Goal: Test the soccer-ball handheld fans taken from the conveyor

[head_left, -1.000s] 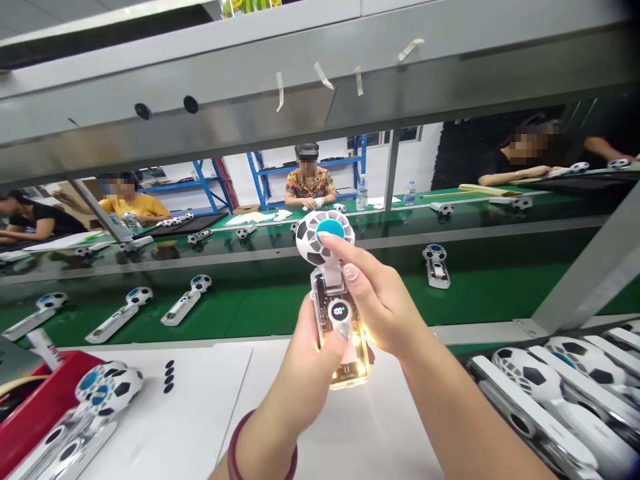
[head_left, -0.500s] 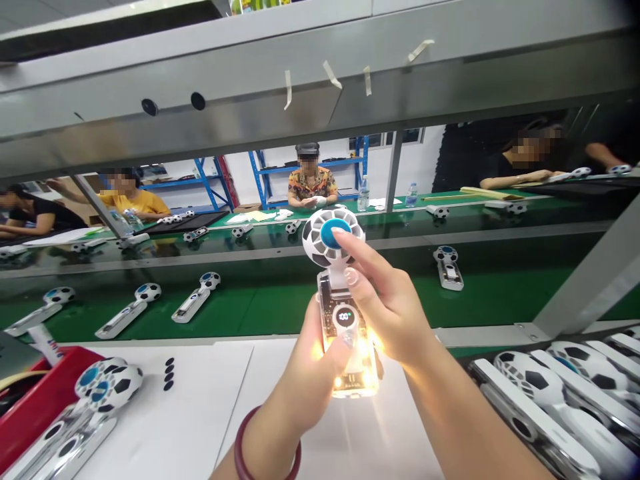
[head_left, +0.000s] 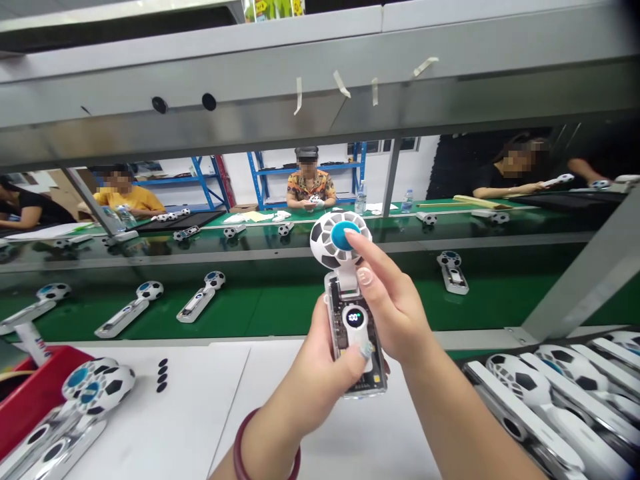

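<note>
Dark red bangle (head_left: 267, 448), painted nails, bare forearms

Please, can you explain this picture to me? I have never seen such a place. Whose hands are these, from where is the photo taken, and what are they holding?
The camera sits on a person's head and looks forward and down, so the two hands belong to that person. The left hand grips the clear handle of a small handheld fan, with its thumb on the handle's front. The right hand supports it, one finger touching the blue centre of the football-patterned fan head. On the white table lie more such fans, left and right. Beyond it, a green conveyor belt carries others, and other people sit across it.
</note>
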Available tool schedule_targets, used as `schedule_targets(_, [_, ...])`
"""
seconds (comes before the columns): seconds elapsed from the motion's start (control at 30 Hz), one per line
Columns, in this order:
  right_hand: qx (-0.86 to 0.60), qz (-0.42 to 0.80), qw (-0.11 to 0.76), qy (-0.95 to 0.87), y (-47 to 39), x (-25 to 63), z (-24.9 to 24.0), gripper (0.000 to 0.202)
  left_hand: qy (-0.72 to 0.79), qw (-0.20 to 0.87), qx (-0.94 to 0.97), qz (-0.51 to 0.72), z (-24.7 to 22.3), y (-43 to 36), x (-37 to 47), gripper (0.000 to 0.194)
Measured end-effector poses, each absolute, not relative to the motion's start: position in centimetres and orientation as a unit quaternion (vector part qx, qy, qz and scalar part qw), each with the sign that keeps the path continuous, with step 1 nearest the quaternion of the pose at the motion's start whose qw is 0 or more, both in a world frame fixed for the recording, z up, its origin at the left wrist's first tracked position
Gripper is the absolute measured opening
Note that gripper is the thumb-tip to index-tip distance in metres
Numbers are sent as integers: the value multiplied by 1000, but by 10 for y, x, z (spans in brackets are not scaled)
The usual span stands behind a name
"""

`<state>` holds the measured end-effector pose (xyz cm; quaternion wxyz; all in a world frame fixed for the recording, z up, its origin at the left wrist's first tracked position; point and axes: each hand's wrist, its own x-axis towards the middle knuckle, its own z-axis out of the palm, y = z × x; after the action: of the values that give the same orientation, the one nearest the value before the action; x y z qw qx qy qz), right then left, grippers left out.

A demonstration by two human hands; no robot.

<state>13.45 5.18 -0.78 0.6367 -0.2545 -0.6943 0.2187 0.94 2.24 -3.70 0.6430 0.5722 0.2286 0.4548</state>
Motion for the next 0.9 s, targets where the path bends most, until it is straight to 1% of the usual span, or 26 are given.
schedule_targets(0.13, [-273,231,619,-700,52,136,-7,34,218,651,577,443,-37,24,8,61])
schedule_targets(0.33, [-291,281,625,-668,49,134,-7,40,204,661,575,437,-35,23,7,58])
schedule_targets(0.43, [-284,347,647,-617,45,130,-3,54,198,659,582,434,-35,23,5,60])
schedule_targets(0.5, [-276,424,648,-569,44,127,0,69,190,654,586,439,-35,23,4,62])
schedule_targets(0.57, [-255,503,633,-531,45,126,2,78,187,649,596,435,-34,23,4,63])
schedule_targets(0.6, [-243,536,620,-519,46,126,2,76,185,647,604,427,-34,23,4,63])
schedule_targets(0.7, [-219,617,552,-516,50,133,0,49,186,641,630,397,-35,23,5,65])
schedule_targets(0.73, [-210,640,523,-523,51,137,-2,44,191,633,640,393,-35,22,5,66])
schedule_targets(0.83, [-163,680,456,-550,54,147,-4,36,228,593,674,377,-35,22,4,65])
schedule_targets(0.9, [-127,682,450,-562,56,149,-5,32,249,568,696,362,-35,23,1,64])
